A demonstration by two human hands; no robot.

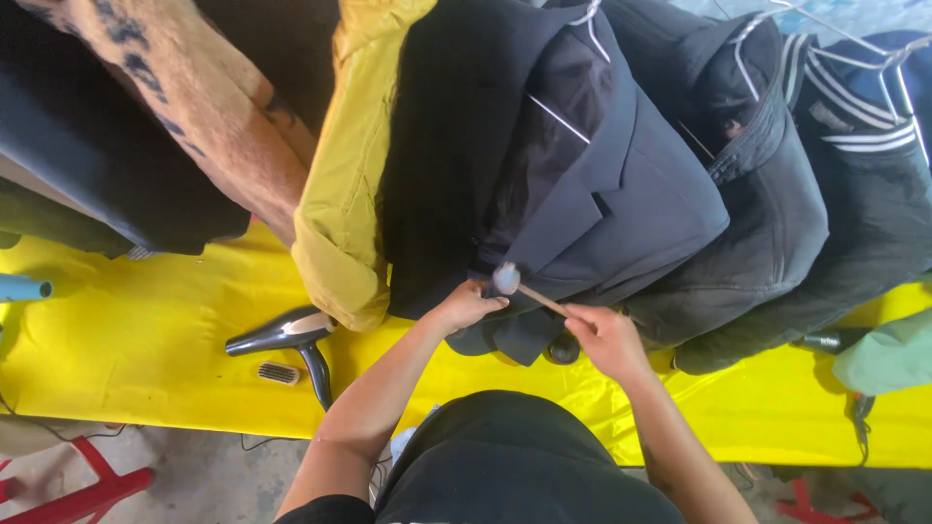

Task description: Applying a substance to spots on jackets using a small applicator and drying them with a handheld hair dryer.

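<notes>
A dark navy suit jacket hangs on a wire hanger over a yellow-covered table. My left hand grips the jacket's lower front edge. My right hand holds a thin wooden-handled brush, whose pale head rests against the jacket's front just above my left hand. Both hands are close together at the jacket's hem.
A black and silver hair dryer and a small comb-like attachment lie on the table to the left. More garments hang along the row: yellow, tan patterned, dark jackets on the right. Red stool legs stand below.
</notes>
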